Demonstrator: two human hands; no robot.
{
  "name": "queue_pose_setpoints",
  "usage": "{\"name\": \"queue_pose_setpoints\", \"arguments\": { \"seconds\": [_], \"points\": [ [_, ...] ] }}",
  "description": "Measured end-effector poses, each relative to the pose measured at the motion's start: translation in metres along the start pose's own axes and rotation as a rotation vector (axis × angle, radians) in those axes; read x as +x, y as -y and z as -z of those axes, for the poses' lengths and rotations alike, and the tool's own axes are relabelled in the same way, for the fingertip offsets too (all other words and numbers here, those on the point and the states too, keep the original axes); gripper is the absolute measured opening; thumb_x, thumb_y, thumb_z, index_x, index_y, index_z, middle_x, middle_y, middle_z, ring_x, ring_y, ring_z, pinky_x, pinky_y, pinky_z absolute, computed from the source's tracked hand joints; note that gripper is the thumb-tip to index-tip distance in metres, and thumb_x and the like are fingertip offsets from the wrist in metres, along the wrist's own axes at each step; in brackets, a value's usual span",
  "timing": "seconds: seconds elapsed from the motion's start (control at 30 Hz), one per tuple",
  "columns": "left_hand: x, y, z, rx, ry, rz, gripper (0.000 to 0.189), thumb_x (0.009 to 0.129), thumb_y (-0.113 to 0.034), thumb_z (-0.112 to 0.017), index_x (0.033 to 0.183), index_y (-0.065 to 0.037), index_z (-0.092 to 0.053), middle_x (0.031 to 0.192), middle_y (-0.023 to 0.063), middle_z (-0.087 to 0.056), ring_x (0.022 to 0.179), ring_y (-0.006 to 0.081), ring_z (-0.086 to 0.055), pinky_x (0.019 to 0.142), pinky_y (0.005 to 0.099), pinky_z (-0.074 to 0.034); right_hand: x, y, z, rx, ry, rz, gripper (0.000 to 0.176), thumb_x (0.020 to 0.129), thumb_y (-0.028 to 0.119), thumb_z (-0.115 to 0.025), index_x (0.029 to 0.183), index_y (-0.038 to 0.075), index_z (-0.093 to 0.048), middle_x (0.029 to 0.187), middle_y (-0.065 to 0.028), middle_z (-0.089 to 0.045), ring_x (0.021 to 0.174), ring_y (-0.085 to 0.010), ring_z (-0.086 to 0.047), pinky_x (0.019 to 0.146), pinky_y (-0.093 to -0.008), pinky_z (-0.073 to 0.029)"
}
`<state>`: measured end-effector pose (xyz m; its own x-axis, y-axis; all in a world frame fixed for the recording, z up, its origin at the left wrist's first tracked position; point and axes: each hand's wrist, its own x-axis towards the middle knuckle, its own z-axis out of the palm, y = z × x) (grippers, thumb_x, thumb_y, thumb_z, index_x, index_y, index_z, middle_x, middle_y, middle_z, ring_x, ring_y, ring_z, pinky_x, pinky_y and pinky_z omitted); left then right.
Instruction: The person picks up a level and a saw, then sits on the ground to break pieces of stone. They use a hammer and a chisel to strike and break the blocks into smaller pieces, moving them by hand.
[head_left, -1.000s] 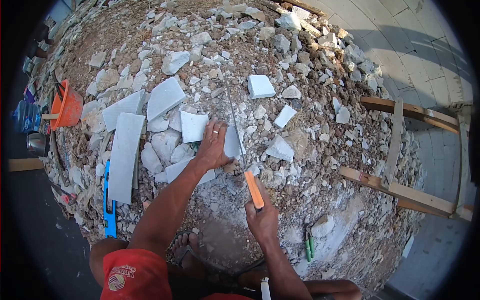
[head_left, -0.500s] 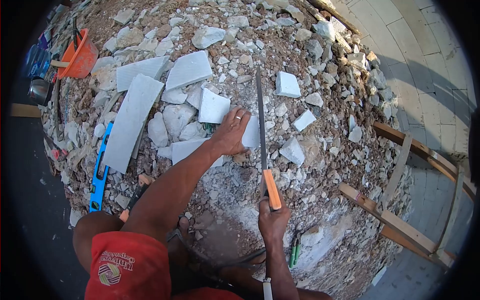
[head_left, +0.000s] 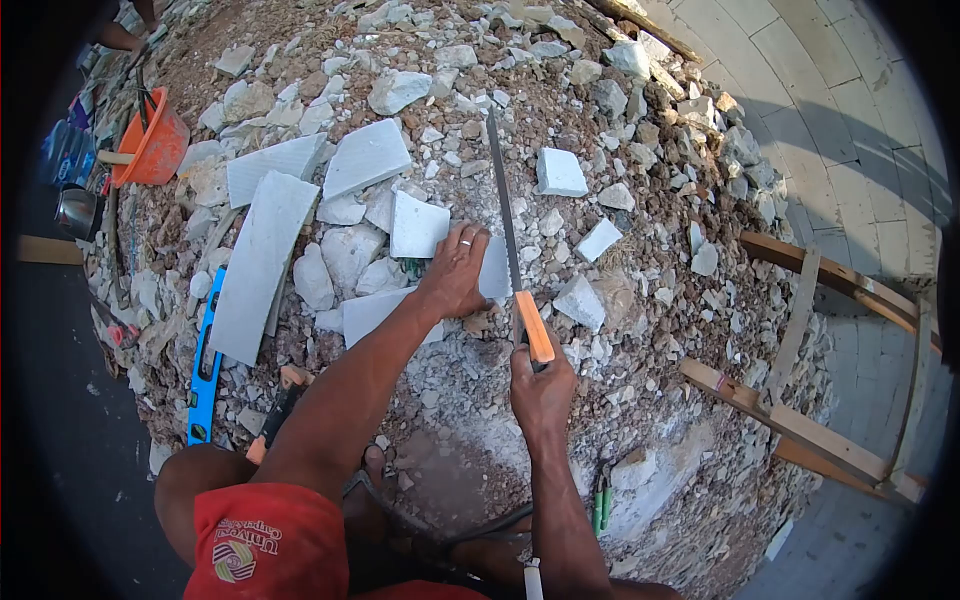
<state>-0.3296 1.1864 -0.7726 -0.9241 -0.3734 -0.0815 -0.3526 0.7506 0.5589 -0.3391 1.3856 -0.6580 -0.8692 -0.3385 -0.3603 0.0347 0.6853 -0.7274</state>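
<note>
My right hand is closed round the orange and black handle of a hand saw, whose long blade points up and away from me. The blade lies along the right edge of a pale stone piece. My left hand presses on that piece from its left side, fingers close together. Just beyond my left hand sits a white block, and a flat pale slab is partly under my left forearm.
Pale slabs and a blue level lie at left. Farther left stands an orange bucket. A wooden frame is at right, green-handled pliers near my right forearm. A person's hand shows at top left.
My right hand and the saw have moved nearer my body's far side, up the view, with the blade tilted more to the left. Another person's hand has appeared at top left.
</note>
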Motion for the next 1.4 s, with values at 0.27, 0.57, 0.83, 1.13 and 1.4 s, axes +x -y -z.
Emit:
{"name": "queue_pose_setpoints", "arguments": {
  "seconds": [0.27, 0.57, 0.83, 1.13, 1.4],
  "points": [
    [0.002, -0.004, 0.002, -0.021, 0.008, 0.018, 0.116, 0.053, -0.038, -0.099, 0.143, 0.001, -0.039, 0.151, 0.0217, -0.039, 0.147, 0.0400, -0.029, 0.116, 0.0514, -0.035, -0.077, -0.059, 0.027, 0.011, 0.009, -0.052, 0.051, 0.088, 0.005, -0.064, 0.139, 0.001, -0.060, 0.083, -0.0151, -0.072, 0.076, -0.0146, -0.069, 0.070, -0.0332, -0.055],
    [0.007, -0.001, -0.007, -0.009, -0.040, 0.036, 0.117, 0.055, -0.040, -0.098, 0.144, 0.004, -0.036, 0.148, 0.0217, -0.040, 0.144, 0.0429, -0.030, 0.116, 0.0534, -0.034, -0.025, 0.008, 0.021, -0.100, 0.053, -0.079, 0.040, 0.090, 0.005, -0.063, 0.129, -0.002, -0.066, 0.084, -0.0096, -0.072, 0.075, -0.0128, -0.066, 0.070, -0.0308, -0.054],
    [0.003, 0.000, -0.007, -0.032, -0.050, -0.010, 0.117, 0.053, -0.037, -0.098, 0.144, 0.004, -0.036, 0.147, 0.0253, -0.040, 0.144, 0.0456, -0.030, 0.114, 0.0555, -0.035, -0.120, -0.056, 0.060, -0.007, 0.037, -0.070, 0.048, 0.086, -0.002, -0.060, 0.133, -0.004, -0.063, 0.091, -0.0114, -0.073, 0.082, -0.0124, -0.069, 0.077, -0.0296, -0.055],
    [0.008, 0.005, -0.012, -0.009, -0.074, -0.027, 0.112, 0.059, -0.038, -0.092, 0.144, 0.006, -0.034, 0.146, 0.0279, -0.039, 0.143, 0.0478, -0.031, 0.113, 0.0589, -0.035, -0.058, -0.035, 0.034, 0.006, 0.014, 0.022, 0.039, 0.083, -0.001, -0.059, 0.122, -0.006, -0.066, 0.080, -0.0130, -0.068, 0.070, -0.0168, -0.065, 0.069, -0.0326, -0.052],
    [0.004, 0.004, -0.015, -0.067, -0.104, -0.057, 0.113, 0.058, -0.032, -0.093, 0.145, 0.006, -0.033, 0.145, 0.0276, -0.040, 0.143, 0.0468, -0.031, 0.113, 0.0562, -0.035, -0.030, -0.027, 0.031, 0.044, 0.060, 0.040, 0.035, 0.084, -0.003, -0.062, 0.118, -0.007, -0.066, 0.079, -0.0085, -0.065, 0.068, -0.0149, -0.055, 0.066, -0.0341, -0.049]
  ]
}}
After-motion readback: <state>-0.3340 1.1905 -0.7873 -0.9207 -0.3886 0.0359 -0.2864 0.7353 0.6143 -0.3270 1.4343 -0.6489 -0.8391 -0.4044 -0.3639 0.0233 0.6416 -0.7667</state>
